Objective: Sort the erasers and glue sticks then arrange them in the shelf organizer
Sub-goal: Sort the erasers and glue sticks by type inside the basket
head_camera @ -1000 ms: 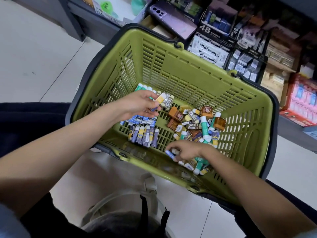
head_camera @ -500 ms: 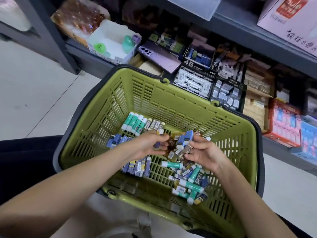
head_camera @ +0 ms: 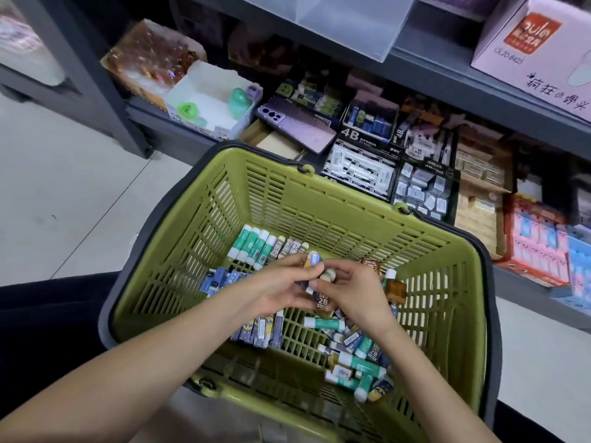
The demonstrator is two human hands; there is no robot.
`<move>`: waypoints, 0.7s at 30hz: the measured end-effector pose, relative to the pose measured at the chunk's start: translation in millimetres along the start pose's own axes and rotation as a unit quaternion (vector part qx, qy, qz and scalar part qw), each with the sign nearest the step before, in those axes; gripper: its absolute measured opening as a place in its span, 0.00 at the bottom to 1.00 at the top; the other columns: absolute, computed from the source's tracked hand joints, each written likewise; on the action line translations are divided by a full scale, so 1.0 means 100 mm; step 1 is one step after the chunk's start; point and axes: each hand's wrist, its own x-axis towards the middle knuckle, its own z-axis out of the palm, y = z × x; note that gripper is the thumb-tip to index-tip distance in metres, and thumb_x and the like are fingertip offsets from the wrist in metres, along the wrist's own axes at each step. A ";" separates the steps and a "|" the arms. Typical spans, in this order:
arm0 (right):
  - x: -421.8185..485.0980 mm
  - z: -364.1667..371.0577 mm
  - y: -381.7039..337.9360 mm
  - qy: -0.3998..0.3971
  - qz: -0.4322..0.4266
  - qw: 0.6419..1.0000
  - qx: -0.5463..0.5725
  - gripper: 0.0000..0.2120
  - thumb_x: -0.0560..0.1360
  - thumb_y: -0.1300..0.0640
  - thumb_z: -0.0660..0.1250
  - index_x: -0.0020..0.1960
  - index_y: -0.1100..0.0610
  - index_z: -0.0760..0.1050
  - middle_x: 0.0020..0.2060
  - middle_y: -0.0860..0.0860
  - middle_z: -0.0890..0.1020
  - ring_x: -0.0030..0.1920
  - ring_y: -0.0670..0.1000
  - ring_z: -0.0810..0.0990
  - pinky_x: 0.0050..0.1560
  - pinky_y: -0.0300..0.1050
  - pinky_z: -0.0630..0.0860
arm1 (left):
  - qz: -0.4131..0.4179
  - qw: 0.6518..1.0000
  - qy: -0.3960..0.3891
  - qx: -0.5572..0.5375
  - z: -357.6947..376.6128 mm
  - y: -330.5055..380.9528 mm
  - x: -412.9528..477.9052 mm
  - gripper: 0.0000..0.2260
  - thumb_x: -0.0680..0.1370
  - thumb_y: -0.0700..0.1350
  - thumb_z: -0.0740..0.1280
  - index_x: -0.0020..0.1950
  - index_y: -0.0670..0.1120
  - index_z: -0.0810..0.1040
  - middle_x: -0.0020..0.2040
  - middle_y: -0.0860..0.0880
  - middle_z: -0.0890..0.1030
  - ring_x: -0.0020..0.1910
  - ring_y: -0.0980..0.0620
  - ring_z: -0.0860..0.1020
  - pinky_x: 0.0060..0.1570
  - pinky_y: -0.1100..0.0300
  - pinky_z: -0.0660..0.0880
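both hands meet over the middle of the basket (head_camera: 335, 203), a green plastic tub with slotted walls and a dark rim. the left hand (head_camera: 278, 290) and right hand (head_camera: 356, 297) curl their fingers round one small bundle (head_camera: 322, 298) of erasers, gripped between them above the basket floor. the bundle's long axis runs far to near. a blue sleeve (head_camera: 315, 259) sticks out at the far end past the left fingers, a dark sleeve printed 2b points toward the person, and a bare cream end shows in the middle.

at the far left of the basket floor four glue sticks (head_camera: 252, 246) lie side by side, touching. they are round green tubes with white caps, long axes slanting from near-left to far-right. just right of them a row of 2b erasers (head_camera: 289, 247) lies parallel. blue erasers (head_camera: 220, 279) form a row beside the left wrist. dark-sleeved blocks (head_camera: 260, 330) lie packed in a row on the near side of the left hand, long axes far to near. a lone stick (head_camera: 324, 323) lies crosswise, white cap to the left. a mixed heap (head_camera: 355, 359) of sticks and erasers lies at the near right, pointing every way. glossy brown erasers (head_camera: 395, 290) sit just beyond the right hand.

behind the basket a grey metal shelf (head_camera: 447, 75) holds cardboard boxes of stock and a phone (head_camera: 297, 126).
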 end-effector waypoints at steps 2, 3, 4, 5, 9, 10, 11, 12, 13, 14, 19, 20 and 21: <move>0.01 0.01 -0.02 0.011 0.012 1.000 0.016 0.18 0.69 0.60 0.75 0.58 0.58 0.78 0.42 0.56 0.85 0.27 0.54 0.80 0.32 0.50 0.79 | -0.007 1.000 0.015 -0.013 -0.01 0.04 -0.03 0.22 0.65 0.40 0.73 0.57 0.43 0.72 0.42 0.47 0.85 0.42 0.48 0.84 0.49 0.41 0.78; 0.01 0.02 -0.02 0.012 0.018 0.999 0.031 0.21 0.68 0.60 0.76 0.60 0.58 0.77 0.46 0.55 0.84 0.26 0.52 0.80 0.33 0.50 0.79 | -0.010 1.000 0.024 -0.015 -0.03 0.06 -0.04 0.25 0.65 0.40 0.74 0.59 0.43 0.71 0.43 0.47 0.85 0.43 0.47 0.84 0.47 0.42 0.80; 0.02 0.02 -0.01 0.010 0.024 0.999 0.044 0.24 0.68 0.59 0.76 0.62 0.58 0.75 0.50 0.55 0.84 0.26 0.51 0.80 0.34 0.47 0.80 | -0.013 0.999 0.027 -0.012 -0.05 0.08 -0.06 0.29 0.64 0.41 0.74 0.64 0.42 0.69 0.45 0.46 0.85 0.44 0.46 0.84 0.45 0.43 0.80; 0.01 0.03 -0.01 0.006 0.029 0.998 0.056 0.27 0.67 0.59 0.76 0.64 0.58 0.74 0.52 0.55 0.83 0.27 0.50 0.81 0.35 0.45 0.80 | -0.017 1.000 0.022 -0.007 -0.06 0.10 -0.07 0.33 0.64 0.41 0.74 0.67 0.41 0.68 0.47 0.45 0.85 0.45 0.45 0.84 0.44 0.44 0.80; 0.02 0.05 -0.02 -0.007 0.047 0.988 0.144 0.23 0.69 0.62 0.73 0.63 0.60 0.74 0.49 0.54 0.84 0.37 0.54 0.85 0.39 0.41 0.82 | -0.016 0.999 0.032 -0.022 -0.13 0.17 -0.14 0.37 0.66 0.40 0.73 0.73 0.40 0.63 0.60 0.40 0.79 0.51 0.40 0.81 0.47 0.41 0.79; 0.03 0.05 -0.03 -0.006 0.052 0.984 0.170 0.20 0.70 0.63 0.72 0.61 0.61 0.75 0.48 0.55 0.84 0.38 0.55 0.85 0.38 0.40 0.81 | -0.014 0.998 0.044 -0.032 -0.15 0.20 -0.16 0.38 0.66 0.40 0.73 0.74 0.40 0.62 0.62 0.39 0.77 0.53 0.39 0.80 0.47 0.40 0.79; 0.04 0.04 -0.05 -0.002 0.057 0.980 0.191 0.17 0.70 0.63 0.71 0.58 0.61 0.76 0.47 0.56 0.84 0.38 0.54 0.85 0.37 0.40 0.81 | -0.012 0.998 0.056 -0.039 -0.18 0.23 -0.19 0.37 0.66 0.39 0.73 0.73 0.40 0.63 0.63 0.38 0.76 0.55 0.38 0.79 0.46 0.40 0.79; 0.05 0.04 -0.05 0.004 0.064 0.976 0.209 0.14 0.70 0.62 0.71 0.55 0.61 0.77 0.45 0.55 0.84 0.35 0.53 0.84 0.36 0.39 0.81 | -0.007 0.997 0.067 -0.040 -0.21 0.27 -0.23 0.36 0.66 0.39 0.73 0.73 0.40 0.64 0.63 0.38 0.76 0.56 0.38 0.79 0.46 0.41 0.79; 0.06 0.03 -0.05 0.010 0.073 0.972 0.223 0.12 0.69 0.60 0.72 0.51 0.61 0.79 0.43 0.53 0.84 0.33 0.51 0.83 0.34 0.39 0.80 | 0.002 0.997 0.076 -0.034 -0.24 0.32 -0.27 0.34 0.66 0.39 0.73 0.71 0.40 0.66 0.61 0.38 0.78 0.55 0.39 0.79 0.46 0.42 0.80; 0.08 0.02 -0.04 0.017 0.083 0.969 0.231 0.09 0.68 0.57 0.72 0.47 0.59 0.79 0.41 0.51 0.84 0.30 0.49 0.81 0.32 0.39 0.78 | 0.015 0.996 0.084 -0.023 -0.29 0.39 -0.32 0.30 0.66 0.40 0.72 0.68 0.39 0.69 0.57 0.40 0.80 0.54 0.41 0.80 0.46 0.44 0.80; 0.19 0.03 0.15 0.018 0.139 0.971 0.191 0.09 0.68 0.51 0.71 0.41 0.57 0.79 0.30 0.49 0.76 0.32 0.45 0.73 0.39 0.42 0.72 | 0.095 0.989 0.070 0.088 -0.54 0.74 -0.68 0.19 0.67 0.42 0.70 0.56 0.40 0.76 0.51 0.45 0.83 0.47 0.46 0.83 0.44 0.55 0.81; 0.21 0.06 0.20 0.017 0.146 0.972 0.182 0.10 0.69 0.51 0.72 0.42 0.58 0.79 0.30 0.49 0.76 0.33 0.46 0.73 0.40 0.42 0.72 | 0.111 0.985 0.066 0.113 -0.58 0.78 -0.75 0.19 0.67 0.42 0.70 0.57 0.39 0.76 0.52 0.45 0.83 0.48 0.47 0.83 0.45 0.55 0.81; 0.23 0.11 0.24 0.013 0.150 0.974 0.171 0.09 0.70 0.52 0.71 0.42 0.58 0.80 0.31 0.48 0.77 0.35 0.46 0.74 0.40 0.42 0.72 | 0.129 0.980 0.064 0.135 -0.61 0.80 -0.82 0.19 0.67 0.42 0.70 0.57 0.40 0.76 0.51 0.45 0.83 0.47 0.47 0.83 0.45 0.55 0.81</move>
